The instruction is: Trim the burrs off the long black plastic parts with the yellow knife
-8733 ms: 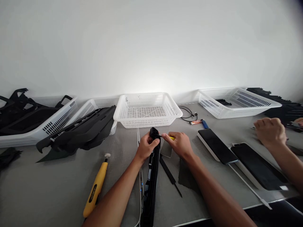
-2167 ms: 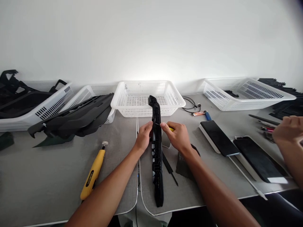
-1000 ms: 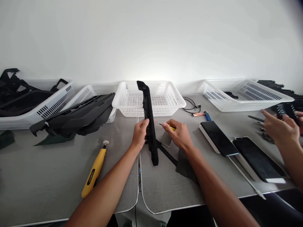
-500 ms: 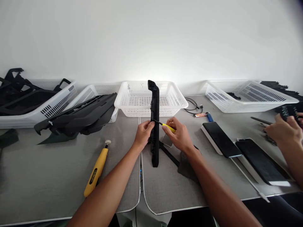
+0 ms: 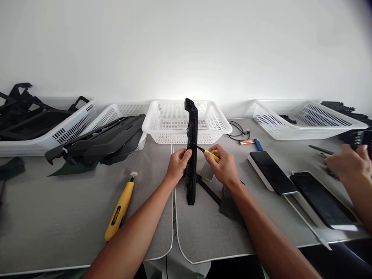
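My left hand grips a long black plastic part at its middle, thumb on the near face. The part stands steeply, its hooked end up in front of the white basket. In my right hand is a thin tool with a yellow handle and a slim dark shaft. Its tip points left and meets the part's right side just above my left thumb; the exact contact is too small to tell. Below my right hand lie a dark cloth-like piece and a black strip.
A yellow rotary tool lies left. White baskets stand along the wall: middle, right, left. Black panels lean on another. Phones on white boxes lie right, with a cable behind. A co-worker's hand works far right.
The tool has drawn slightly right and up along the part's edge with my right hand. The part's top has shifted a little right in view; my left hand keeps its hold.
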A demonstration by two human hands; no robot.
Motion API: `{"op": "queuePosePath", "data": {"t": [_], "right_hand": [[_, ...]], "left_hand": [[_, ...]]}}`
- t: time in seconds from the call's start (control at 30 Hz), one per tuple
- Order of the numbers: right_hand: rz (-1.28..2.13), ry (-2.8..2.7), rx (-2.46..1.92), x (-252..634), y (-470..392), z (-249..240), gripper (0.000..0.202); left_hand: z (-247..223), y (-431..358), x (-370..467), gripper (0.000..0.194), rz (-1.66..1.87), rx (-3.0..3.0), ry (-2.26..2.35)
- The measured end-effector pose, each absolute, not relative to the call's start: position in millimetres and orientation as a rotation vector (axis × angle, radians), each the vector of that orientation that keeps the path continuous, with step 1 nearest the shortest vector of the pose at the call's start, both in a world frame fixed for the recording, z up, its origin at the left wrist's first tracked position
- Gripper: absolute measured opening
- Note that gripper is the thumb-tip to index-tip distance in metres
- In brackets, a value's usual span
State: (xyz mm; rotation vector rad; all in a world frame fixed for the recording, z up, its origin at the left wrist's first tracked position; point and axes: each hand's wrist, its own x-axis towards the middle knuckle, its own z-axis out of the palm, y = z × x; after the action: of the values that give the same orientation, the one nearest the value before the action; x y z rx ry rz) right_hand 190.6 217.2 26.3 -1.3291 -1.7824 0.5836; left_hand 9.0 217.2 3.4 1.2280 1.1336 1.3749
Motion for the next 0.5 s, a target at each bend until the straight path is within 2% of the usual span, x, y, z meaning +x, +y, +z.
{"op": "queuePosePath", "data": {"t": [0.5], "right_hand": [[0.574, -1.753, -1.399, 194.2, 220.1, 27.0, 0.036]], "left_hand": [[3.0, 217.2, 8.2, 0.056, 1.407, 1.213, 1.125]]}}
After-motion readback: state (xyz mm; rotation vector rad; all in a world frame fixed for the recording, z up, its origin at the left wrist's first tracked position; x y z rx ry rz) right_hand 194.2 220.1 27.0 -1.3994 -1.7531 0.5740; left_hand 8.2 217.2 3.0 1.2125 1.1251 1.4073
